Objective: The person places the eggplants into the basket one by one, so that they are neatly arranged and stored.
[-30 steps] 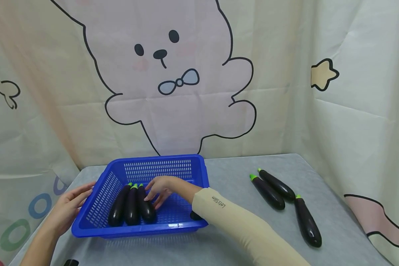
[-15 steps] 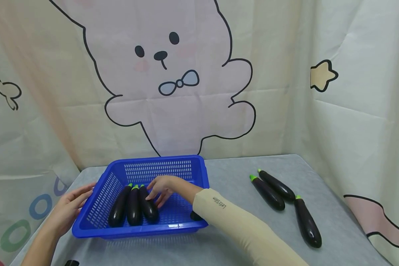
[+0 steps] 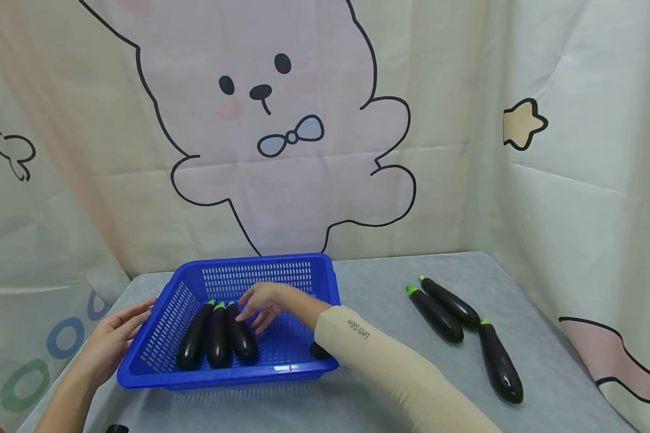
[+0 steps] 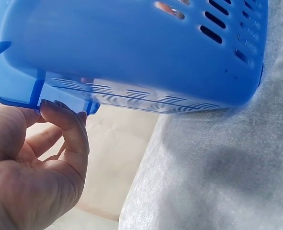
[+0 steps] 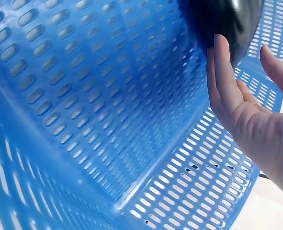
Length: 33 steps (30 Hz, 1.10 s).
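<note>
A blue perforated plastic basket point(image 3: 195, 377) stands on the grey table. Three dark eggplants lie side by side in its left half: a left one point(image 3: 193, 340), a middle one point(image 3: 218, 340) and a right one point(image 3: 242, 340). My right hand point(image 3: 262, 300) is inside the basket, its fingers loosely extended at the upper part of the right eggplant. In the right wrist view, the thumb stands apart from the fingers near a dark eggplant point(image 5: 222, 24); contact is unclear. My left hand point(image 4: 45, 163) holds the basket's left rim with curled fingers.
On the table's right side lie three more eggplants: a near one point(image 3: 501, 364), a middle one point(image 3: 436, 316) and a far one point(image 3: 452, 300). A dark rounded end point(image 3: 318, 352) shows beside the right sleeve in the basket. Another dark object point(image 3: 117, 429) is cut off at the bottom edge.
The middle and right eggplants have shifted slightly rightward at their lower ends. My right hand has since risen a little from the right eggplant. My left hand stays at the rim.
</note>
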Tool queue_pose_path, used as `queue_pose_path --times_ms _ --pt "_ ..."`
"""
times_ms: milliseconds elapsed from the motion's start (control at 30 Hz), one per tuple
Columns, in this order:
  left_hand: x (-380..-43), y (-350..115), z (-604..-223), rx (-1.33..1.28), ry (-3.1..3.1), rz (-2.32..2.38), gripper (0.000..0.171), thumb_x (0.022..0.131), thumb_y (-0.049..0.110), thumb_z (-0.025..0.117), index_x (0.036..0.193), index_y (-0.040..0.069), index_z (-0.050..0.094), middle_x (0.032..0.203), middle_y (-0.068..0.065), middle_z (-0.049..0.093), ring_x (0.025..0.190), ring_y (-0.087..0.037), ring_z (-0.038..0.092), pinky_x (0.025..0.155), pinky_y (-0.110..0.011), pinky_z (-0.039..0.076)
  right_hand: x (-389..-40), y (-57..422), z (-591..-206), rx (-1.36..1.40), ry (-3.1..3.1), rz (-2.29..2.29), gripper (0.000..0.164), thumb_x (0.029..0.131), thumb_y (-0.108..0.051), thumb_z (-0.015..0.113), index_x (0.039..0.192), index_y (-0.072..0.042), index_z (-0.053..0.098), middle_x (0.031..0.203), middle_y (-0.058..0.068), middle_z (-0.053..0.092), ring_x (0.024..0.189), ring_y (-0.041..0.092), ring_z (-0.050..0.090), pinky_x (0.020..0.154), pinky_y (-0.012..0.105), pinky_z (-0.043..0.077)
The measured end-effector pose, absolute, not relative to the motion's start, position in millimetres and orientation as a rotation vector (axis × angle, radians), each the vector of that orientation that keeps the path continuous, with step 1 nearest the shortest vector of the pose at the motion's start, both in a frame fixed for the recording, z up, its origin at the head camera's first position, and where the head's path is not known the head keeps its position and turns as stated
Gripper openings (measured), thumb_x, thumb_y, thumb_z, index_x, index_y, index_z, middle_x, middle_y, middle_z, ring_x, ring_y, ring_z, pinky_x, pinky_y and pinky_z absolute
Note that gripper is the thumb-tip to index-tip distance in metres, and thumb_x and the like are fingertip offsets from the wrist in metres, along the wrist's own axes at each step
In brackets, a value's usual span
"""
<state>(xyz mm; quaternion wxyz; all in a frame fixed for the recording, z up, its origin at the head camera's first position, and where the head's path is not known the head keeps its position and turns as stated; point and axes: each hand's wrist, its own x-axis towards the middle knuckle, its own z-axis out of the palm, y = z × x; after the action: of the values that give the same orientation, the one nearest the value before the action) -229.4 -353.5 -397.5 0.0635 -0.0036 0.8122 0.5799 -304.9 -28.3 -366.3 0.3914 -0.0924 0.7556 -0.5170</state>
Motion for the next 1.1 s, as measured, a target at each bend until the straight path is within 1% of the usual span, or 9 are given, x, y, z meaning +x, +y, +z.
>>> queue_pose_path --times_ms 200,267,300,467,500,633,800,900,1100 --pt "-229 -353 -397 -0.013 2.448 1.748 0.049 0.113 0.039 0.050 0.158 0.022 0.048 0.108 0.040 0.057 0.098 0.010 0.065 0.084 -0.022 0.058 -305 -27 -359 -0.251 1.922 -1.313 0.053 0.101 0.000 0.069 0.150 0.004 0.051 0.124 0.027 0.067 0.117 0.048 0.068 0.098 0.055 0.058" --pt "-230 -353 -397 -0.021 2.454 1.738 0.053 0.113 0.040 0.050 0.160 0.018 0.045 0.109 0.040 0.056 0.098 0.011 0.064 0.084 -0.022 0.058 -306 -26 -358 -0.253 1.920 -1.311 0.052 0.101 -0.001 0.068 0.150 0.003 0.051 0.128 0.028 0.065 0.117 0.047 0.068 0.098 0.055 0.058" --pt "-230 -353 -397 -0.024 2.452 1.740 0.052 0.113 0.040 0.050 0.160 0.019 0.046 0.108 0.040 0.056 0.098 0.011 0.064 0.084 -0.022 0.058 -306 -26 -357 -0.254 1.919 -1.308 0.052 0.101 -0.001 0.068 0.150 0.003 0.051 0.131 0.029 0.065 0.118 0.047 0.068 0.099 0.055 0.058" --pt "-231 -353 -396 -0.024 2.450 1.735 0.056 0.113 0.040 0.049 0.161 0.011 0.042 0.108 0.039 0.056 0.098 0.011 0.064 0.084 -0.022 0.058 -307 -24 -354 -0.272 1.922 -1.304 0.053 0.103 -0.003 0.067 0.152 0.003 0.049 0.141 0.031 0.061 0.122 0.049 0.066 0.099 0.055 0.057" --pt "-231 -353 -396 -0.024 2.449 1.734 0.057 0.113 0.040 0.049 0.162 0.011 0.042 0.108 0.039 0.056 0.098 0.011 0.064 0.084 -0.022 0.059 -307 -24 -353 -0.281 1.923 -1.302 0.053 0.103 -0.003 0.067 0.152 0.003 0.049 0.141 0.031 0.060 0.124 0.049 0.065 0.099 0.055 0.057" --pt "-231 -352 -395 -0.029 2.456 1.720 0.063 0.113 0.040 0.047 0.163 0.003 0.035 0.108 0.039 0.055 0.098 0.011 0.064 0.084 -0.023 0.059 -307 -21 -348 -0.313 1.929 -1.299 0.052 0.103 -0.004 0.067 0.152 0.004 0.050 0.142 0.030 0.061 0.128 0.051 0.062 0.100 0.057 0.056" --pt "-231 -352 -394 -0.029 2.475 1.699 0.070 0.113 0.041 0.046 0.164 -0.004 0.027 0.109 0.039 0.052 0.098 0.013 0.062 0.084 -0.023 0.059 -306 -19 -340 -0.346 1.935 -1.294 0.050 0.105 -0.010 0.067 0.151 0.002 0.052 0.142 0.028 0.061 0.129 0.050 0.062 0.102 0.058 0.055" --pt "-232 -352 -394 -0.028 2.481 1.692 0.072 0.113 0.042 0.046 0.164 -0.005 0.025 0.110 0.040 0.051 0.098 0.014 0.061 0.084 -0.022 0.059 -305 -19 -335 -0.366 1.929 -1.299 0.051 0.105 -0.013 0.067 0.151 0.001 0.052 0.144 0.029 0.060 0.129 0.049 0.062 0.102 0.058 0.055" --pt "-232 -352 -395 -0.029 2.471 1.702 0.068 0.113 0.041 0.047 0.163 -0.002 0.030 0.109 0.040 0.052 0.098 0.013 0.062 0.084 -0.023 0.059 -302 -17 -326 -0.389 1.935 -1.313 0.049 0.104 -0.016 0.069 0.149 -0.002 0.055 0.144 0.028 0.061 0.128 0.049 0.063 0.102 0.059 0.054"
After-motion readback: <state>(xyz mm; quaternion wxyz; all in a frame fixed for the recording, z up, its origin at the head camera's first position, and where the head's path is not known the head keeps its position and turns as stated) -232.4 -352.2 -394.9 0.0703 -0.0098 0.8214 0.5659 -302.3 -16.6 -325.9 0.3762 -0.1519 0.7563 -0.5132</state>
